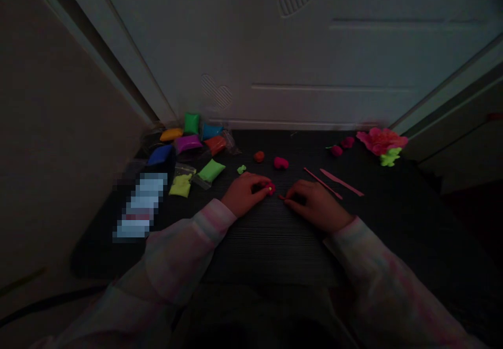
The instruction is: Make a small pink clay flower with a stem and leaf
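My left hand (pixel 247 194) is closed in a pinch on a small pink clay flower (pixel 270 188) with a yellow centre, just above the dark table. To its right, my right hand (pixel 318 207) pinches a tiny reddish clay piece (pixel 281 197) between thumb and fingertip, a short gap from the flower. Beyond the hands lie a magenta clay lump (pixel 281 163), an orange-brown clay ball (pixel 258 156) and a small light green clay bit (pixel 241 169). Two pink modelling tools, a thin stick (pixel 323 183) and a flat knife (pixel 341 182), rest past my right hand.
Colourful clay packets, such as a purple one (pixel 188 143) and a light green one (pixel 211 171), cluster at the left. A pixelated bright panel (pixel 142 205) is nearer me. A pink flower-shaped object (pixel 381 140) and magenta clay balls (pixel 336 151) lie at right. A white panelled door (pixel 251 50) stands behind.
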Demonstrator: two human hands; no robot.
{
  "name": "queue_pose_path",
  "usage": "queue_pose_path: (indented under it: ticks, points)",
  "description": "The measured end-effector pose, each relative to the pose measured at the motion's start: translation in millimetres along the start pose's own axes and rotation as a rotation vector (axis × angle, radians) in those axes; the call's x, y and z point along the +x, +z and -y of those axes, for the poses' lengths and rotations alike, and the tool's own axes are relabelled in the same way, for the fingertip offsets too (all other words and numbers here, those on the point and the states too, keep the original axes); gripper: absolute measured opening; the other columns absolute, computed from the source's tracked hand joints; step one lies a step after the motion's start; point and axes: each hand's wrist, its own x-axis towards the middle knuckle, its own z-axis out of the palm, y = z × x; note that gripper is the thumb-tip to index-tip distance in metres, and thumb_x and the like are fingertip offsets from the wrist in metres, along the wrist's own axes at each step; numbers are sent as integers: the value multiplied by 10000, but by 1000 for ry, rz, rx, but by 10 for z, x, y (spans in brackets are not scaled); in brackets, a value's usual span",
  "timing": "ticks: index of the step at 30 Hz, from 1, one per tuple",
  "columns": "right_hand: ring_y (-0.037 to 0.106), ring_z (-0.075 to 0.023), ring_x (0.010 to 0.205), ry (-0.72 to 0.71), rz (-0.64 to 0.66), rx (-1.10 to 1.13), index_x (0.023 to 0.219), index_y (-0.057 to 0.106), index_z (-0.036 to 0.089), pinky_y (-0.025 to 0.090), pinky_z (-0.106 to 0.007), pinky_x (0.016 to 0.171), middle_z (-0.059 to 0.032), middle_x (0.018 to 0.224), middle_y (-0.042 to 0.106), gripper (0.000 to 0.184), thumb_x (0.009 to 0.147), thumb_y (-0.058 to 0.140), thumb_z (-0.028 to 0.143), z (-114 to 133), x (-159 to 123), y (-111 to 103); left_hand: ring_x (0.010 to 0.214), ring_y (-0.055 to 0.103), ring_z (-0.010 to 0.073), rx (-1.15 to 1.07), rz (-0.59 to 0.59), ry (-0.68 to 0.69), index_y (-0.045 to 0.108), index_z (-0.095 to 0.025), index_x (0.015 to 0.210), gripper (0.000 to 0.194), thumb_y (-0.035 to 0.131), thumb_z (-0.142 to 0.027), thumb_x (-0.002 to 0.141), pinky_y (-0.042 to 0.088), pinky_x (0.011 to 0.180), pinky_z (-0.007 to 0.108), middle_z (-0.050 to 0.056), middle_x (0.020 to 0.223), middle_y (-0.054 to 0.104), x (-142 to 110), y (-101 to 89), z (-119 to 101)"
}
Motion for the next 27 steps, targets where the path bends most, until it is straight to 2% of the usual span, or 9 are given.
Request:
queue_pose_path:
  ticks: [7,12,19,22,27]
  points:
    - [526,-165,786,16,-26,-1,784,583,184,388,-321,708,-33,805,577,133,763,502,287,30,11,39,816,537,143,39,2,-1,618,-171,925,233,534,-294,745,446,708,274,33,893,644,-9,22,-9]
    - [529,-167,789,18,-36,9,794,584,177,397,-322,723,-38,818,582,148,752,519,303,25,9,36,838,536,167,104,-13,53,618,-139,915,241,528,-285,746,442,746,310,57,882,635,3,7,-3]
    - [541,-136,812,43,-101,45,872,565,175,412,-277,739,-41,858,591,191,818,390,227,-12,6,2,812,541,143,29,-17,2,551,-119,1027,316,411,-88,745,449,738,298,58,887,604,-2,-15,57]
    - [537,-160,804,43,-87,8,863,579,187,400,-305,728,-37,842,595,180,797,443,285,9,9,41,843,529,154,17,19,21,498,-128,1096,408,471,-84,692,452,741,303,62,943,585,-12,-24,53]
    - [520,-186,803,51,-97,-65,848,577,178,363,-342,735,-45,827,579,213,750,511,355,40,27,117,1004,460,213,84,86,140,376,-138,1217,637,622,-238,638,393,872,383,94,1099,525,-30,-12,19]
